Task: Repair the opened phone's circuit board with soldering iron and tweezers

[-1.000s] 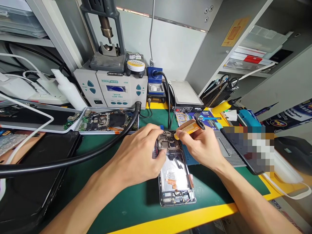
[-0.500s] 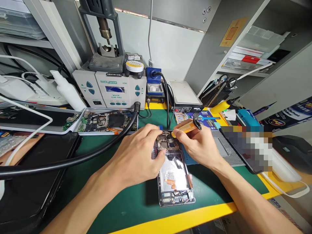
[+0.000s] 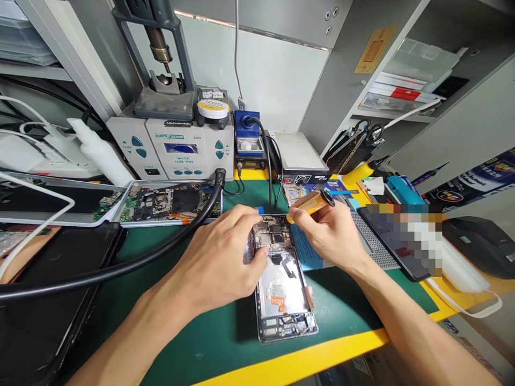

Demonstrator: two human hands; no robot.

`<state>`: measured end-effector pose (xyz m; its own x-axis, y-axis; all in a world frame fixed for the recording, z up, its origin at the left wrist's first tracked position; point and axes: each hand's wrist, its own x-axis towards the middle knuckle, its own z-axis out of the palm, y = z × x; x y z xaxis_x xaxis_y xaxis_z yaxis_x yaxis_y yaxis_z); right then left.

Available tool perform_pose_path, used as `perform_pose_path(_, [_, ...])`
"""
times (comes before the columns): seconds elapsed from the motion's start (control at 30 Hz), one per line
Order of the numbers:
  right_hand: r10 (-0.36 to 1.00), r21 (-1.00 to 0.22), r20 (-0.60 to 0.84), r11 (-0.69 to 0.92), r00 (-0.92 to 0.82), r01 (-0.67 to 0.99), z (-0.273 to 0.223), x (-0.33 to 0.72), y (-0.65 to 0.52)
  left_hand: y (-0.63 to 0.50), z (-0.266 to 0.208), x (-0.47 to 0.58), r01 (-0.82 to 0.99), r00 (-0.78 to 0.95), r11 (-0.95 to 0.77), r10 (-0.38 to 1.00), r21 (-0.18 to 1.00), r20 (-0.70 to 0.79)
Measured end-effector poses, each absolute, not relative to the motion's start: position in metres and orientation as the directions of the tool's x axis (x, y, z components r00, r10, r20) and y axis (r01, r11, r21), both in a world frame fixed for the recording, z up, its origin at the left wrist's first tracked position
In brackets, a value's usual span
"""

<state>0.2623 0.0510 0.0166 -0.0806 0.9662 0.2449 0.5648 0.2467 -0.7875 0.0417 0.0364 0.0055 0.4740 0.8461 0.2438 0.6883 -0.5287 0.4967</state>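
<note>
An opened phone (image 3: 282,284) lies on the green mat with its circuit board (image 3: 269,236) bare at the far end and an orange flex strip lower down. My left hand (image 3: 227,252) grips its upper left side, fingertips at the top edge and thumb by the board; the fingers partly hide that side. My right hand (image 3: 332,233) is closed around an orange tube with a black end (image 3: 308,206), slanted with its lower end at the board's upper right corner. Whether that end touches the board I cannot tell.
A hot air station (image 3: 177,150) stands behind, its black hose (image 3: 161,257) curving across the left. An opened laptop-like device (image 3: 173,201) sits behind my left hand. A perforated metal plate (image 3: 382,252) and a dark phone (image 3: 396,244) lie to the right.
The view has turned slightly right. My right hand and the orange tube have shifted a little right relative to the phone, the black end tilting higher. My left hand keeps its hold.
</note>
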Motion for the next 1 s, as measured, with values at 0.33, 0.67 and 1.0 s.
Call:
perform_pose_path(0.33, [0.974,-0.798,0.218,0.214,-0.062,0.564,0.020,0.264,0.048,0.036,0.007,0.041,0.688,0.475,-0.529,0.846,0.497,0.243])
perform_pose_path(0.67, [0.971,-0.818,0.211,0.236,-0.109,0.524,0.019,0.259,0.044,0.036,0.007,0.041,0.684,0.481,-0.536,0.841,0.494,0.247])
perform_pose_path(1.0, [0.968,-0.834,0.186,0.246,-0.168,0.494,0.015,0.252,0.042,0.036,0.009,0.042,0.678,0.477,-0.533,0.843,0.506,0.248])
